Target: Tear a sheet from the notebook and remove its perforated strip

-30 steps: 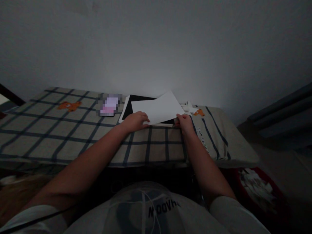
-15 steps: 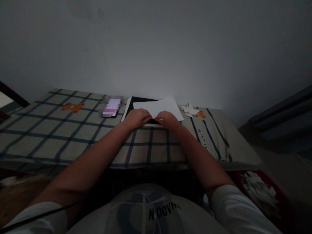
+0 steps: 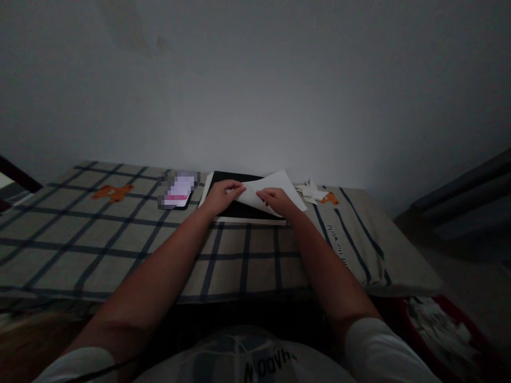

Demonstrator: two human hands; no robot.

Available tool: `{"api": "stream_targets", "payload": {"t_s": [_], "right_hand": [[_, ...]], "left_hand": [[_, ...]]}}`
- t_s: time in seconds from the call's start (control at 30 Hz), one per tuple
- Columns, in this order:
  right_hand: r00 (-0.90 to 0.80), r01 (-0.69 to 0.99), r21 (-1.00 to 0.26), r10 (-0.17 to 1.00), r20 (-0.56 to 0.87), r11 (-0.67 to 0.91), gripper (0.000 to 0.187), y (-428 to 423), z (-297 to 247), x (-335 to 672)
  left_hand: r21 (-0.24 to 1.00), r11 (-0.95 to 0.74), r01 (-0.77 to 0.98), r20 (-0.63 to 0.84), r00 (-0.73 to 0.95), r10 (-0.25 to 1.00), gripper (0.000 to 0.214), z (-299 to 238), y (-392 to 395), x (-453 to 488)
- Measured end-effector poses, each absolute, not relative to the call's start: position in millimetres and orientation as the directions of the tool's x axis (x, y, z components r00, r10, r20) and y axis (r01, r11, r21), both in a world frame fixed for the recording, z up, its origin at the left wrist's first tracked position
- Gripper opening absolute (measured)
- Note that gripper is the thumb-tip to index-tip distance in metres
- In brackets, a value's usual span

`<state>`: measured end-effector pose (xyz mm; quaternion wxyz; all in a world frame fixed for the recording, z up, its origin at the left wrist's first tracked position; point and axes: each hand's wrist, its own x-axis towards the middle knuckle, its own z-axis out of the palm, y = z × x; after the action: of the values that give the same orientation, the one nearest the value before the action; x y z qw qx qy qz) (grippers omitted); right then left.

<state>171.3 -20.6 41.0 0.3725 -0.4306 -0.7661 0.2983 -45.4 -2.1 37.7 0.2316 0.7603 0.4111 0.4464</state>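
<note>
A white sheet of paper [image 3: 279, 183] lies askew over a black flat board or book cover [image 3: 235, 173] with pale edges. My left hand [image 3: 222, 197] pinches the sheet's left end between thumb and fingers. Close beside it, my right hand [image 3: 278, 201] has its fingers curled together at the sheet's middle, thumb and forefinger closed on the paper. The sheet's near edge slants across the black surface, which shows below it. To the right of the sheet lies a white folded-paper piece [image 3: 312, 191] with pointed ends.
A phone [image 3: 179, 189], its screen lit and blurred out, rests left of the board. A checked cloth [image 3: 159, 250] with orange bear patterns covers the table against the wall [image 3: 255, 96]. A red bin [image 3: 451, 308] holding crumpled paper stands at lower right.
My hands, together at the sheet's near edge before, are now farther apart and higher on the paper. The sheet's near edge slants differently, baring more black surface. The view has tilted up slightly.
</note>
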Motion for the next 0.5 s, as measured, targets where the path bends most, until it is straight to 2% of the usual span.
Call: {"api": "stream_targets", "payload": {"t_s": [0.1,0.3,0.4,0.5], "right_hand": [[-0.32,0.237,-0.918,0.918,0.234,0.317,0.039,-16,50,162],[-0.353,0.093,-0.976,0.923,0.153,0.197,0.03,-15,39,160],[-0.351,0.02,-0.987,0.925,0.143,0.16,0.032,-19,32,160],[-0.393,0.033,-0.988,0.911,0.125,0.15,0.035,-24,32,157]], "left_hand": [[0.669,-0.645,0.369,0.534,0.366,0.762,0.03,32,-4,-43],[0.615,-0.686,0.388,0.529,0.442,0.725,0.027,29,-9,-49],[0.616,-0.683,0.391,0.531,0.435,0.728,0.026,29,-10,-52],[0.63,-0.67,0.393,0.521,0.427,0.739,0.026,30,-12,-52]]}}
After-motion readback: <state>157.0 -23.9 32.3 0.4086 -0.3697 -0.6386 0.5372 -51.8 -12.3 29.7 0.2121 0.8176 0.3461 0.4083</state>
